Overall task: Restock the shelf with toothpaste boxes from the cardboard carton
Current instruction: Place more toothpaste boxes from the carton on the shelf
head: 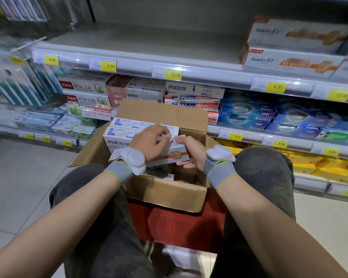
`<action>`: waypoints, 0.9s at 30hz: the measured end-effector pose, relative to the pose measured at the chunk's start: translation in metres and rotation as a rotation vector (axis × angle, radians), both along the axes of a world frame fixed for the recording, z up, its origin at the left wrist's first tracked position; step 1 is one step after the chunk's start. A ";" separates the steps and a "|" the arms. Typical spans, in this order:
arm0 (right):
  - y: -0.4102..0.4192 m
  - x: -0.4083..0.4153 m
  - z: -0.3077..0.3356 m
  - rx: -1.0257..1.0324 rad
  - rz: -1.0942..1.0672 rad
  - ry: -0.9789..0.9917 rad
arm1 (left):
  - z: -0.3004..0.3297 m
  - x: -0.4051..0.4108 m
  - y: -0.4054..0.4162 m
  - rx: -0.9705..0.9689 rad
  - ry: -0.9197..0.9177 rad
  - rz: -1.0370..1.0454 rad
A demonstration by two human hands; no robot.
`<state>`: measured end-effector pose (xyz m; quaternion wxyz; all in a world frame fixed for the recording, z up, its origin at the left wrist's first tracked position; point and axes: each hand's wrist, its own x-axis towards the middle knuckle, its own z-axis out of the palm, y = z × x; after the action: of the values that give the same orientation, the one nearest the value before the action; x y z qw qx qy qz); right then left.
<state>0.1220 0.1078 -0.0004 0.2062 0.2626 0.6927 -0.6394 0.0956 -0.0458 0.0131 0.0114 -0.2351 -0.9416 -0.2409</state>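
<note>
Toothpaste boxes, white with blue print (pixel 127 133), sit stacked in the open brown cardboard carton (pixel 165 189) between my knees.
My left hand (pixel 149 144) and right hand (pixel 191 151) both curl around a white box with an orange panel (pixel 173 156) above the carton. Far right, two matching orange-and-white boxes (pixel 293 47) lie on the grey upper shelf (pixel 149 47).

Left hand (pixel 149 143) and right hand (pixel 191 151) grip an orange-marked toothpaste box (pixel 169 156) over the cardboard carton (pixel 165 189).
</note>
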 end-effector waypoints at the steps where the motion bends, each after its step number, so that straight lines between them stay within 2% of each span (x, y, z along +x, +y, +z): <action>1: 0.004 0.001 0.004 0.001 -0.029 0.019 | 0.003 0.001 0.004 -0.028 -0.014 0.006; 6: 0.026 0.004 0.031 0.016 -0.178 0.117 | 0.023 0.006 0.025 -0.099 0.037 -0.027; 14: 0.071 -0.003 0.069 0.024 -0.470 0.345 | 0.070 -0.011 0.077 -0.016 0.185 -0.221; 17: 0.091 -0.007 0.085 -0.016 -0.582 0.402 | 0.088 -0.019 0.106 -0.050 0.323 -0.216; 21: 0.112 -0.015 0.103 -0.144 -0.637 0.444 | 0.107 -0.034 0.144 -0.110 0.363 -0.208; 24: 0.124 -0.024 0.120 -0.244 -0.665 0.474 | 0.123 -0.044 0.167 -0.033 0.350 -0.228; 27: 0.140 -0.032 0.141 -0.225 -0.713 0.529 | 0.140 -0.052 0.186 0.054 0.345 -0.249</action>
<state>0.0903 0.2482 0.1405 -0.1837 0.2884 0.5142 -0.7866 0.0438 0.1398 0.1530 0.1489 -0.3869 -0.8826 -0.2218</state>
